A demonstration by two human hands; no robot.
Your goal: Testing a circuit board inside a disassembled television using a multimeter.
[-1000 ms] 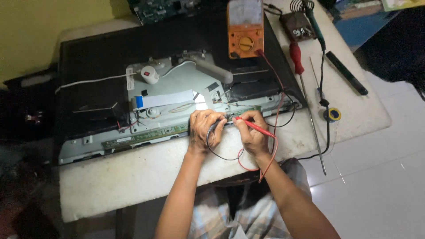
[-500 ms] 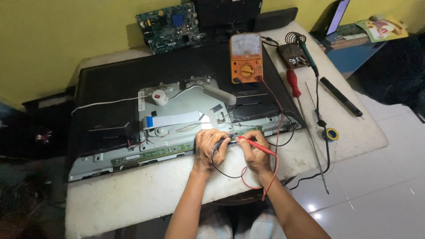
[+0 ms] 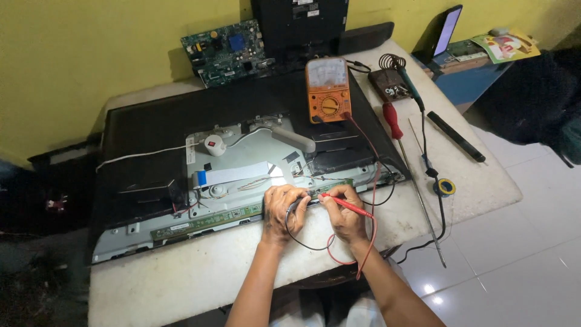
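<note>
Probing: both hands rest side by side on the lower edge of an opened flat-panel screen (image 3: 157, 130), over a narrow green strip board (image 3: 209, 221).
Right hand: the right hand (image 3: 346, 212) is curled, fingers pinched around a red probe (image 3: 345, 204) whose tip points left onto the strip board.
Left hand: the left hand (image 3: 284, 209) is bent at the knuckles, fingers closed on a black probe (image 3: 295, 206); only a short dark piece of it shows between the fingers.
Leads: a red lead (image 3: 370, 181) and a black lead (image 3: 302, 243) loop off the table edge below the wrists; the red one runs up to an orange analogue meter (image 3: 327, 89) standing on the panel's back.
Forearms: both come up from the bottom edge, converging toward the board.
Surface: a worn white table (image 3: 200, 278) carries the panel, a red-handled screwdriver (image 3: 392, 120), a soldering iron (image 3: 409, 82), a roll of tape (image 3: 445, 187) and a black rod (image 3: 455, 136).
Room: yellow wall (image 3: 72, 54) behind, a loose green circuit board (image 3: 227, 51) leaning against it, pale floor tiles (image 3: 520, 260) to the right.
Hard to make out: the exact contact points of both probe tips are hidden by the fingers; the dark area left of the table is too dim to read.
</note>
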